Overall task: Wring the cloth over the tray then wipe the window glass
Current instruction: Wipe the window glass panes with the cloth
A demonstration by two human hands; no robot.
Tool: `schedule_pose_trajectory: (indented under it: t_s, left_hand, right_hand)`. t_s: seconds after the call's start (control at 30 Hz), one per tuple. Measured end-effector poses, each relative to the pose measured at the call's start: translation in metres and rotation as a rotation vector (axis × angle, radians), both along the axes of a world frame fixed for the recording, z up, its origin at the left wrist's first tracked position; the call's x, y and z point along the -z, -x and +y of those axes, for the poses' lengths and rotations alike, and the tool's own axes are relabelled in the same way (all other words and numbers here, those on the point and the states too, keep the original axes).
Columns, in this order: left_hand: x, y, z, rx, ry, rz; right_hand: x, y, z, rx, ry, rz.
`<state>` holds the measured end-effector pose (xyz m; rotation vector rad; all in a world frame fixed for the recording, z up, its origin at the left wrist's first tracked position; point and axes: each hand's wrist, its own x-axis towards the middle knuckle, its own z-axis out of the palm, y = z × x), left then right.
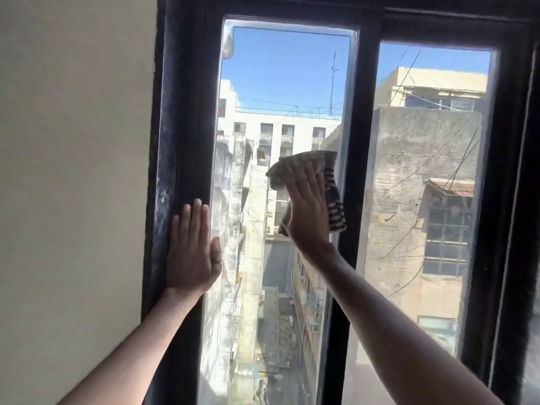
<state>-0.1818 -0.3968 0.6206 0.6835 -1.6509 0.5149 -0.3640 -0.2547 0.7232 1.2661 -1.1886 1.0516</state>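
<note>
My right hand [306, 209] presses a striped, brown-and-white cloth [334, 200] flat against the left window pane [280, 83], about halfway up and near the middle bar. The cloth sticks out above and to the right of my fingers. My left hand [191, 252] lies flat with fingers together on the dark window frame [181, 112] at the pane's left edge, holding nothing. No tray is in view.
A second pane [423, 171] lies to the right behind a dark centre bar [359, 141]. A plain cream wall [73, 171] fills the left side. Buildings and wires show outside through the glass.
</note>
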Motion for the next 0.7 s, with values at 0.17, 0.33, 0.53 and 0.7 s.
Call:
schedule_pose_trajectory:
  t_s: [0.17,0.33,0.53,0.7]
  left_hand:
    - [-0.004,0.008,0.042,-0.007,-0.138,0.033]
    - [-0.013,0.045,0.097,0.155,0.021,-0.144]
    - [-0.056,0.134,0.156,0.262,0.119,-0.254]
    - [-0.079,0.202,0.165,0.142,0.180,-0.213]
  right_hand:
    - [0.055,0.007,0.062,-0.058,-0.437,0.266]
    - [0.062,0.030,0.124,-0.001,-0.367,0.318]
    - [0.032,0.099,0.143,0.092,0.028,-0.103]
    - [0.026,0.177,0.119,0.378,-0.262,0.177]
